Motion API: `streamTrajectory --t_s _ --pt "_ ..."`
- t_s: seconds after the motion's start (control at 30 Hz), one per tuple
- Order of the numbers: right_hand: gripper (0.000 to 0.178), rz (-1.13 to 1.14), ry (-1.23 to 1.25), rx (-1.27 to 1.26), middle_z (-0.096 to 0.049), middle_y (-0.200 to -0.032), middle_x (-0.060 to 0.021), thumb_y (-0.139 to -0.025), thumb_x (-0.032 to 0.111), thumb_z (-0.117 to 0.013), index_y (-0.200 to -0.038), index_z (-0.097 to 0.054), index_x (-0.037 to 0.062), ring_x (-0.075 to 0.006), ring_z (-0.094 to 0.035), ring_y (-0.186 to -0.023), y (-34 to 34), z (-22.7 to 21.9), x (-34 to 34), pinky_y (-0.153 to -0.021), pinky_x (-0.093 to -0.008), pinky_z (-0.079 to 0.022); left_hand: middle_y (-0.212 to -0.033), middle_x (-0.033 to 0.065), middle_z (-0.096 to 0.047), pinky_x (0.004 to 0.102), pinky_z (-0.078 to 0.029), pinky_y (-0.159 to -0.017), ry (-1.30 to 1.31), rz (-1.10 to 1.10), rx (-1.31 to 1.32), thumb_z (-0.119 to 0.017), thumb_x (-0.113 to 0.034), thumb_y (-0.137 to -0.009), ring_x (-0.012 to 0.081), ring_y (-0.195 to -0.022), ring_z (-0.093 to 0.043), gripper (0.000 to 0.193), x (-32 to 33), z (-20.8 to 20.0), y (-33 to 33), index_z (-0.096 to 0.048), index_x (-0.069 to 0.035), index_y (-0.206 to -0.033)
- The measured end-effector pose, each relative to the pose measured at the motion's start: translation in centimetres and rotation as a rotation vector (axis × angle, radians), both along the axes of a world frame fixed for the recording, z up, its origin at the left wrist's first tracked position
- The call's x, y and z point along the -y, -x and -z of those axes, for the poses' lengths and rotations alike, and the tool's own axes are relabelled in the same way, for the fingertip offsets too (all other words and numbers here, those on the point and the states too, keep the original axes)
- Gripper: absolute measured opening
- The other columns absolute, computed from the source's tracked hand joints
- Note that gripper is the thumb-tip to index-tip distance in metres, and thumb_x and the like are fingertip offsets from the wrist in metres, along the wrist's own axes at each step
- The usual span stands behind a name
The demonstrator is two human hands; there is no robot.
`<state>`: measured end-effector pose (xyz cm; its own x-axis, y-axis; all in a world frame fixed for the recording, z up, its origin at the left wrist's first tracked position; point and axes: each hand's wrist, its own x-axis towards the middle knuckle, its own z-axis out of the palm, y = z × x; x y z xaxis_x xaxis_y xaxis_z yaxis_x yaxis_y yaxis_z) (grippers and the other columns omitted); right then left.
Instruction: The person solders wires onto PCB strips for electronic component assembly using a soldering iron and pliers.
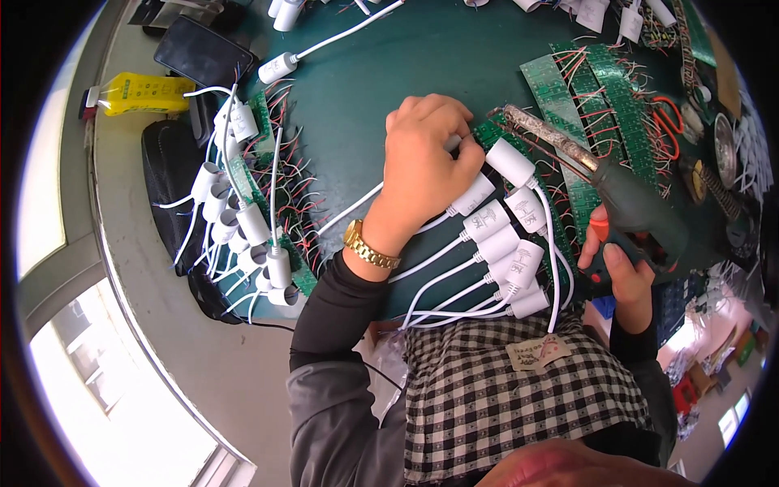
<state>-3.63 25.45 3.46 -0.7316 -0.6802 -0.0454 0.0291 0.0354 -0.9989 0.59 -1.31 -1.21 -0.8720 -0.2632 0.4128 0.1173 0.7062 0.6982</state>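
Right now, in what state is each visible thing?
Left hand: fingers bent around white part
Right hand: closed on soldering gun
Soldering gun: held; power unclear
White cylinders: cables attached
Circuit boards: lying, wires attached
Gold watch: worn
Yellow bottle: on its side
Phone: lying flat
Scissors: blades unclear

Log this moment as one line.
left hand: over white cylinder, grip hidden | right hand: holding soldering gun | barrel: ends near green board | cabled cylinders: clustered near apron
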Motion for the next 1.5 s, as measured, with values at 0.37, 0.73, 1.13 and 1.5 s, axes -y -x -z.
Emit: streamTrajectory --t_s 0.37,0.73,1.13,1.5 --pt "0.03 -0.006 -0.087 0.035 -0.058 -0.076 -0.0069 -0.085 0.009 -0.057 -0.112 -0.053 -0.0029 -0.0119 -0.055 -0.06 0.7 -0.9 -0.1 -0.057 -0.0256 -0.046 -0.079 0.0074 -0.062 0.0343 -0.045 -0.065 0.063 0.015 0.003 -0.059 0.003 -0.065 0.0274 -0.071 -0.054 0.01 -0.2 0.6 0.3 -0.053 -0.004 -0.07" --pt "0.022 -0.041 -0.118 0.03 -0.059 -0.077 -0.007 -0.086 0.004 -0.055 -0.106 -0.055 -0.0032 -0.0114 -0.058 -0.06 2.0 -1.0 -0.5 -0.053 -0.0237 -0.045 -0.076 0.0081 -0.057 0.0382 -0.041 -0.065 0.069 0.044 -0.051 -0.06 0.002 -0.063 0.0292 -0.07 -0.051 0.013 -0.1 0.9 0.4 -0.055 -0.005 -0.073" --pt "0.022 -0.093 -0.152 0.24 -0.056 -0.071 -0.0056 -0.088 0.023 -0.056 -0.091 -0.055 0.0008 -0.0112 -0.055 -0.055 4.6 -1.7 0.2 -0.052 -0.0234 -0.045 -0.078 0.0066 -0.059 0.0362 -0.042 -0.065 0.106 0.049 -0.053 -0.061 0.003 -0.065 0.0283 -0.071 -0.052 0.013 -0.1 0.9 0.3 -0.054 -0.005 -0.073" --pt "0.022 -0.122 -0.245 0.161 -0.055 -0.067 -0.0029 -0.09 0.02 -0.052 -0.079 -0.056 0.0013 -0.01 -0.055 -0.056 4.6 -2.2 0.2 -0.053 -0.0233 -0.043 -0.081 0.0072 -0.062 0.0347 -0.045 -0.067 0.118 0.003 -0.03 -0.061 0.003 -0.068 0.027 -0.073 -0.055 0.011 -0.4 0.8 0.1 -0.055 -0.003 -0.075"
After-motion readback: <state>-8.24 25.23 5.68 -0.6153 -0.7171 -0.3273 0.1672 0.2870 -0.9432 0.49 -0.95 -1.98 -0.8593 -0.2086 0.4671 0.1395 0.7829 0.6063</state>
